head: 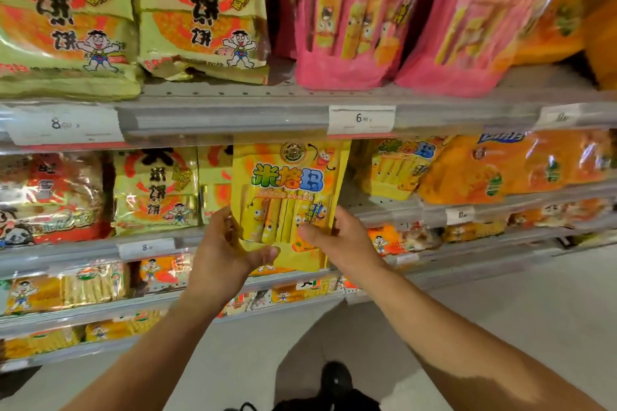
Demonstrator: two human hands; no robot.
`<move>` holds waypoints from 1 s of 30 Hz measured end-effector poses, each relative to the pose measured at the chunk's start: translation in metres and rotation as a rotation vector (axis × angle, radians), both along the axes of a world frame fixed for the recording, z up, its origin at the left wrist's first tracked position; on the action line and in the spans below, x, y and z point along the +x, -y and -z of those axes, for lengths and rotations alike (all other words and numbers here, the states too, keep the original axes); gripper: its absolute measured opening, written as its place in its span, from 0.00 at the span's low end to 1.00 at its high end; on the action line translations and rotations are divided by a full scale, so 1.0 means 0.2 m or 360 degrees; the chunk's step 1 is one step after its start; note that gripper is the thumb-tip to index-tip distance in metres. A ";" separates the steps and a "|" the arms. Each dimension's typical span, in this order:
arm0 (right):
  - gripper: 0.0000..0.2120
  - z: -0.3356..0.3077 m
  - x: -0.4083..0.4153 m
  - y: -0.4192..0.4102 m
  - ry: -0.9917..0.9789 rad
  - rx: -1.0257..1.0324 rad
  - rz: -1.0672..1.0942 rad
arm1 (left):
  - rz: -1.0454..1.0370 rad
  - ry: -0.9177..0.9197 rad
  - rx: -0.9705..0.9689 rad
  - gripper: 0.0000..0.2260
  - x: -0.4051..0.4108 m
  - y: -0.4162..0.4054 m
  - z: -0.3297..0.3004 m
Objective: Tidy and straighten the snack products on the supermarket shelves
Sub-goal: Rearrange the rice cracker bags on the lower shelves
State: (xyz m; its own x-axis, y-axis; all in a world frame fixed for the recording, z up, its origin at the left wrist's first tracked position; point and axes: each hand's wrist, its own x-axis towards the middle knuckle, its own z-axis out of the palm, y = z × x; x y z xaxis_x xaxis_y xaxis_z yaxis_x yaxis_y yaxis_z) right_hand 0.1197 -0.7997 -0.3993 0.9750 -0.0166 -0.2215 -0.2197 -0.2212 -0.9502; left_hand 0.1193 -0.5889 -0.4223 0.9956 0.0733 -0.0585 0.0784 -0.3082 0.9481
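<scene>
Two bare forearms reach up as the left hand and right hand pinch the lower corners of a yellow snack bag, upright before the second shelf.

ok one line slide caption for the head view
Both hands, left and right, hold a yellow plastic snack bag upright before the grey metal supermarket shelf.
</scene>
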 end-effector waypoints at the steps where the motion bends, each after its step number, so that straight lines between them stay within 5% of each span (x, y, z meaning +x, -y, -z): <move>1: 0.23 0.00 0.00 0.05 0.0011 -0.0009 0.0011 | 0.0019 -0.0003 0.0020 0.36 0.01 0.05 0.00; 9: 0.16 0.02 0.16 0.49 0.0031 0.0018 -0.0068 | 0.0068 -0.0187 0.0092 0.31 0.12 0.46 -0.01; 15: 0.16 0.02 0.36 0.65 0.0114 -0.0047 -0.0106 | -0.0065 -0.0084 0.0123 0.13 0.25 0.61 -0.10; 30: 0.16 0.02 0.55 0.56 0.0142 -0.0259 -0.0127 | -0.0385 0.0219 0.0397 0.16 0.41 0.64 -0.12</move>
State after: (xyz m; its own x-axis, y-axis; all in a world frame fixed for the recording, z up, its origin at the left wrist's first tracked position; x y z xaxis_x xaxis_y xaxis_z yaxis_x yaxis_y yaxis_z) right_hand 0.2293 -0.9126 -0.4027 0.9903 0.0327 -0.1348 -0.1118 -0.3867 -0.9154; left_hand 0.2020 -0.7160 -0.3985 0.9451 0.3024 0.1240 0.0542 -0.5191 0.8530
